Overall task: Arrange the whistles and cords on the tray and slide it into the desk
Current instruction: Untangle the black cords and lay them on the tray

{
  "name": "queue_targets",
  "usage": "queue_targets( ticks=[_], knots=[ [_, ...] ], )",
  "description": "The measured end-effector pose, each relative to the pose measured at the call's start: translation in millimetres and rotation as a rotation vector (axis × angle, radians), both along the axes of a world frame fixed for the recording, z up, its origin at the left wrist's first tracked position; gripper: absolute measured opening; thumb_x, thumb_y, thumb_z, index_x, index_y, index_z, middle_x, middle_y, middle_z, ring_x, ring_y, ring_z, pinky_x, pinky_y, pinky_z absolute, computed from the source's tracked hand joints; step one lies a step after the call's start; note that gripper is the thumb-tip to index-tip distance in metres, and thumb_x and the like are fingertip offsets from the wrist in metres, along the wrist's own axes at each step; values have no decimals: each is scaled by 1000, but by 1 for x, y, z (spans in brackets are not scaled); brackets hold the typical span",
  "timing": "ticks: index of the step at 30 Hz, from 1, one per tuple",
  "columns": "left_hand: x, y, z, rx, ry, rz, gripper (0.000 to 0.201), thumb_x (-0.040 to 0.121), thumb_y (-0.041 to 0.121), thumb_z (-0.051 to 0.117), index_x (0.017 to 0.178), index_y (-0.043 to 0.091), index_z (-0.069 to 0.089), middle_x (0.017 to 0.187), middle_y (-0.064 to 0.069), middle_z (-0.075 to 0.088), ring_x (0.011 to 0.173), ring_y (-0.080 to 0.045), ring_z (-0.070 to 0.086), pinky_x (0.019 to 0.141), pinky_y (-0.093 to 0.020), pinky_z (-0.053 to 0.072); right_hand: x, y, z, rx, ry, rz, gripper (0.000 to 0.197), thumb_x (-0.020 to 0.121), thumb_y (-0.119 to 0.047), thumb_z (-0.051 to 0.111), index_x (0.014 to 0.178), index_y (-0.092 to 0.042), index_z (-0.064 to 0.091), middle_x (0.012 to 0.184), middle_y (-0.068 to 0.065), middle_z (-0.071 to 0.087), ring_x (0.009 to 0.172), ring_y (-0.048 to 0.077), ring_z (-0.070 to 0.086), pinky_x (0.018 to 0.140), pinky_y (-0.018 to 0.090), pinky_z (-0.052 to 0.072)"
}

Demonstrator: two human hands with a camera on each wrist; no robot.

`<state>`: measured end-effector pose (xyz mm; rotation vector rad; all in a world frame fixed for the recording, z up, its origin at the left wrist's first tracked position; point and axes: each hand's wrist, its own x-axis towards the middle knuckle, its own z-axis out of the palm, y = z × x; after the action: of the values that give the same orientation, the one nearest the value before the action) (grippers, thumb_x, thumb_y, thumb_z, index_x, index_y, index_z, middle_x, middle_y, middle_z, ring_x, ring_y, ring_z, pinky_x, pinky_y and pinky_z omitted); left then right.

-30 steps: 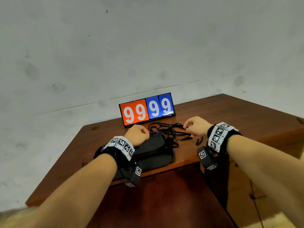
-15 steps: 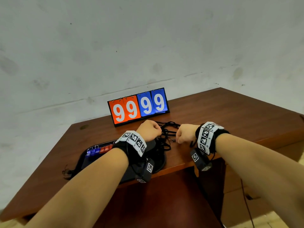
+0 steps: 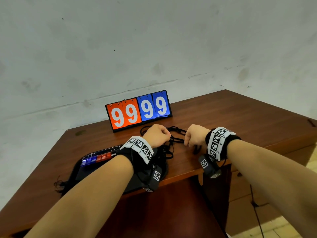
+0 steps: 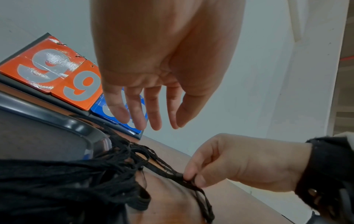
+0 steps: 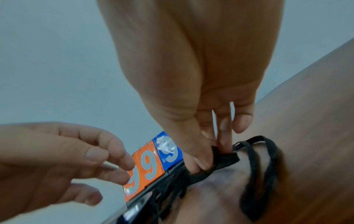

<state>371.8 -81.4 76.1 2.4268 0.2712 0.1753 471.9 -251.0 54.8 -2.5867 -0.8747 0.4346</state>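
A tangle of black cords lies on the desk, spilling over the right end of the black tray. Blue and red whistles sit in a row at the tray's far left. My right hand pinches a few cord strands between thumb and fingers, just above the desk. My left hand hovers over the cords beside the tray rim, and its fingers hang relaxed and hold nothing. The two hands are a short gap apart.
A flip scoreboard showing 99 in orange and 99 in blue stands behind the cords, near the wall. The brown desk stretches off to the right. Below its front edge is a dark recess.
My left hand has moved right, from over the tray to the cords, close to my right hand. The right hand stays at the cords. My head turned, bringing the whistles into view.
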Motion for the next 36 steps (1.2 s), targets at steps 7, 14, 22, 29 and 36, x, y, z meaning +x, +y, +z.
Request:
queue_targets(
  ticks=[7, 14, 22, 29, 36],
  knots=[
    [7, -13, 9, -86, -61, 15, 11, 86, 13, 67, 96, 18, 70, 92, 1, 66, 83, -16, 64, 80, -31, 55, 0, -12, 31, 711, 48, -118, 18, 81, 4, 70, 90, -10, 76, 86, 0, 73, 79, 7, 65, 70, 8, 48],
    [15, -26, 27, -264, -160, -10, 19, 89, 12, 63, 107, 18, 66, 99, 1, 65, 85, -11, 60, 72, -21, 48, 3, -25, 72, 1169, 244, -181, 18, 84, 11, 63, 90, -5, 69, 84, 13, 69, 74, 20, 70, 84, 30, 56],
    [16, -42, 58, -466, -376, 0, 36, 92, 12, 56, 128, 20, 57, 116, 3, 66, 103, -15, 66, 80, -30, 52, -14, -25, 82, 1210, 396, -67, 18, 87, 11, 60, 97, -2, 68, 80, 11, 62, 63, 21, 62, 64, 30, 59],
    [9, -45, 78, -825, -321, -61, 30, 99, 13, 52, 127, 15, 59, 108, -9, 68, 82, -19, 68, 70, -36, 53, -19, -23, 92, 1123, 281, -44, 20, 86, 6, 65, 103, -3, 69, 72, 4, 63, 52, 13, 53, 44, 20, 42],
    [2, -42, 75, -414, -447, -68, 15, 89, 10, 67, 104, 12, 69, 92, -9, 73, 77, -12, 69, 75, -29, 57, -28, -25, 93, 1010, 180, -47, 10, 86, -2, 69, 95, -6, 71, 66, 6, 60, 52, 10, 50, 43, 17, 39]
  ],
)
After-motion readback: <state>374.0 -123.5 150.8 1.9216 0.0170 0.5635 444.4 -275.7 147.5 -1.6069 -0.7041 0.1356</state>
